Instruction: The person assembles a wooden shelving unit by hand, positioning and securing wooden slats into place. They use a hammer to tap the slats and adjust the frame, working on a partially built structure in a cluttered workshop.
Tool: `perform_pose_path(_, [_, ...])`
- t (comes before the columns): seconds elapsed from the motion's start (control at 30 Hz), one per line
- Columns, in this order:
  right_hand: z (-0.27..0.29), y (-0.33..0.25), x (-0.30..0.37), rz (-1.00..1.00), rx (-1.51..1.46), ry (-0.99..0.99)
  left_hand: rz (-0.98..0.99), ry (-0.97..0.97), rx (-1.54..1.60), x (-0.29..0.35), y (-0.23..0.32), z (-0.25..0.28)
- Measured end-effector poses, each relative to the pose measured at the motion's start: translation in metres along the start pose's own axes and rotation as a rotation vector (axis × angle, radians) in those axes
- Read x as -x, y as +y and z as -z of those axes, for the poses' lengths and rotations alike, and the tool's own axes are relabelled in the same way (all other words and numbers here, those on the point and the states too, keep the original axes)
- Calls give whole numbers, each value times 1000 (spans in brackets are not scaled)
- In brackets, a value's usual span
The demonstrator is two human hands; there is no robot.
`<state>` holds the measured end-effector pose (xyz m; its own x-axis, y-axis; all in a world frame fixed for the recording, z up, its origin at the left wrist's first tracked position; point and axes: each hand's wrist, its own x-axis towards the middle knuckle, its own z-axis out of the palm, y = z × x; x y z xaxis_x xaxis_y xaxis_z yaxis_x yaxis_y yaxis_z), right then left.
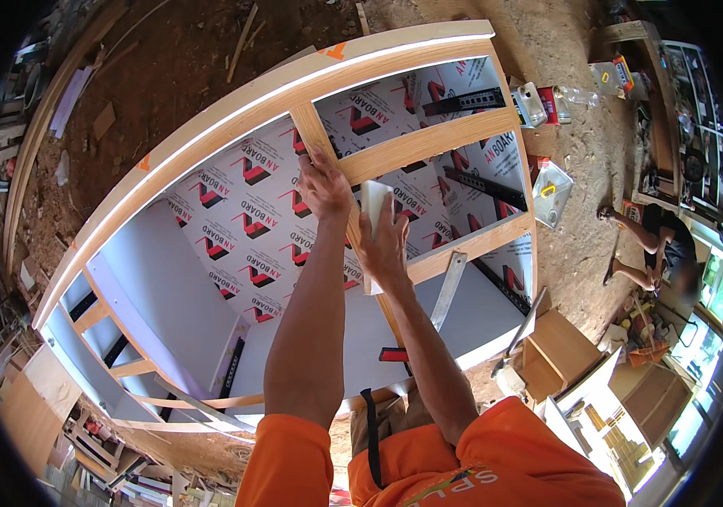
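Note:
A large wooden cabinet frame (416, 150) lies in front of me, lined with printed white board (247, 228). My left hand (325, 184) is closed on the upright wooden divider (309, 127), close to where a crosspiece meets it. Just right of it, my right hand (385, 241) grips a pale, flat-sided block (373, 203) against the same divider, lower down; what the block is made of I cannot tell. Black drawer slides (486, 188) are fixed inside the right-hand compartments. A flat metal strip (448, 291) leans across the lower crosspiece. Near my waist sits a red-and-black object (394, 355).
Clear plastic containers (552, 194) and small packages stand on the dirt ground to the right. Beyond them is another person (655, 241). Brown wooden boxes (564, 351) lie at the lower right. Scrap wood (112, 482) is piled lower left, and long boards (40, 127) border the far left.

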<state>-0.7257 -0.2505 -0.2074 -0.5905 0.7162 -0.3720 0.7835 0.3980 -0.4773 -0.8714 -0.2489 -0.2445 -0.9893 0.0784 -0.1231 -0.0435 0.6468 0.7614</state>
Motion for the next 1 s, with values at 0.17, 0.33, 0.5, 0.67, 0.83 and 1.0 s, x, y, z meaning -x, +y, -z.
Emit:
perform_pose_path(0.17, [41,8,13,-73,-346,-206,43,1,46,1,3,0])
perform_pose_path(0.33, [52,-1,7,-126,-233,-327,31,15,31,-1,11,5])
perform_pose_path(0.5, [32,-8,-12,-222,-231,-349,49,-22,45,0,15,10])
perform_pose_path(0.67, [35,-14,-29,20,-45,-454,44,-22,35,0,15,10])
perform_pose_path(0.83, [56,-7,-24,-30,-307,-580,78,-21,84,0,17,10])
perform_pose_path(1.0, [55,-16,-7,-247,-288,-468,129,-84,147,1,12,10])
